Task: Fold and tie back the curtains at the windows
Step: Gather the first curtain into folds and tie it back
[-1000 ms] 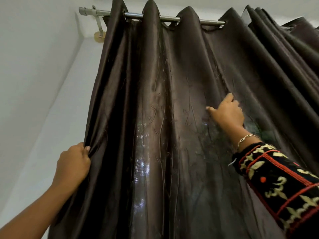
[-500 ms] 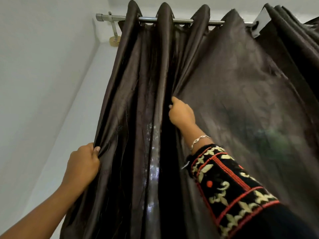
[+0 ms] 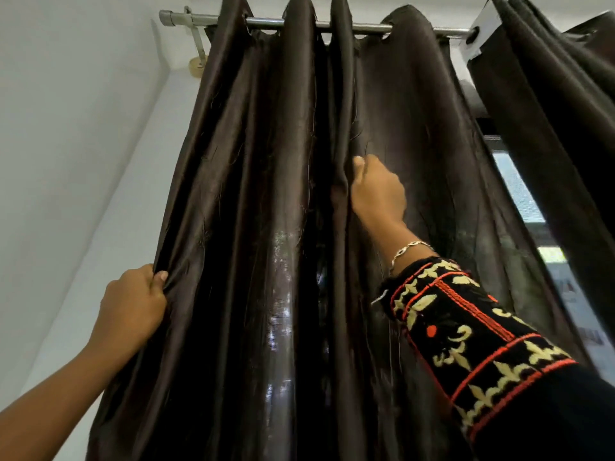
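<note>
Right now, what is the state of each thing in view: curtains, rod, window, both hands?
left curtain, hanging, gathered into folds, no tie visible.
right curtain, hanging, bunched.
rod, mounted, runs through the curtains' eyelets.
window, partly uncovered between the curtains.
left hand, grips the left curtain's outer edge.
right hand, holds a middle fold of the left curtain.

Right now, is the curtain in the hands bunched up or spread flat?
Bunched up: the curtain hangs in tight folds along the rod.

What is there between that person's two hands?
Only gathered pleats of the dark brown glossy curtain, seen in the head view: the left hand grips its outer edge, the right hand an inner pleat.
</note>
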### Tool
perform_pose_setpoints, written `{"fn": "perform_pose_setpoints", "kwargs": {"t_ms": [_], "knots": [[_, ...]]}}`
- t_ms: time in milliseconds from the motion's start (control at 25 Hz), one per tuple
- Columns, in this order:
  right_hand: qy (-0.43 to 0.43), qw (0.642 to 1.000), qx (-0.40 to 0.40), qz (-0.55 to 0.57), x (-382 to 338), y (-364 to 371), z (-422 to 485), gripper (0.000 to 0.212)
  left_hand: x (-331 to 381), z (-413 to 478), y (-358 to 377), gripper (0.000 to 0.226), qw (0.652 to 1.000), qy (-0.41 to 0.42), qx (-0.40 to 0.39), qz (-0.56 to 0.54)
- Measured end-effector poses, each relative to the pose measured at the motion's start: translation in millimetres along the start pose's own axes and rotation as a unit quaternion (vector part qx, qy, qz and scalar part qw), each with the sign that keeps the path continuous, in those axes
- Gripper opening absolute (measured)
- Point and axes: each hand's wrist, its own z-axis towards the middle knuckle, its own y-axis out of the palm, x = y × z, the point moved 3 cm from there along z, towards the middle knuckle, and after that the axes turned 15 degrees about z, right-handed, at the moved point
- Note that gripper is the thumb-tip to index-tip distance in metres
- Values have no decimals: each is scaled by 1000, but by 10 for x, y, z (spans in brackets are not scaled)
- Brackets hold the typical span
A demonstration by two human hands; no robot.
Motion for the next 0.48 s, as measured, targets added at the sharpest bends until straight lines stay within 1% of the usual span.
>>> {"fn": "perform_pose_setpoints", "kwargs": {"t_ms": [80, 120, 200, 280, 320, 360, 440, 480], "knots": [[-7, 993, 65, -103, 276, -350, 125, 32, -4, -5, 49, 31, 1000, -9, -1, -3], [1, 984, 90, -151, 421, -531, 181, 37, -7, -4, 85, 29, 1000, -12, 0, -6], [56, 972, 119, -193, 694, -876, 286, 52, -4, 3, 144, 29, 1000, -15, 4, -9], [142, 966, 97, -194, 933, -1159, 359, 67, 17, 6, 202, 28, 1000, -15, 6, -9], [176, 964, 72, -188, 1036, -1251, 395, 68, 35, -1, 228, 28, 1000, -14, 6, -10], [190, 964, 39, -183, 1104, -1295, 425, 63, 54, -10, 246, 28, 1000, -13, 6, -13], [163, 968, -15, -192, 1114, -1233, 452, 44, 77, -34, 254, 27, 1000, -10, 4, -16], [134, 970, -29, -201, 1072, -1141, 451, 40, 75, -36, 252, 27, 1000, -8, 4, -18]]}}
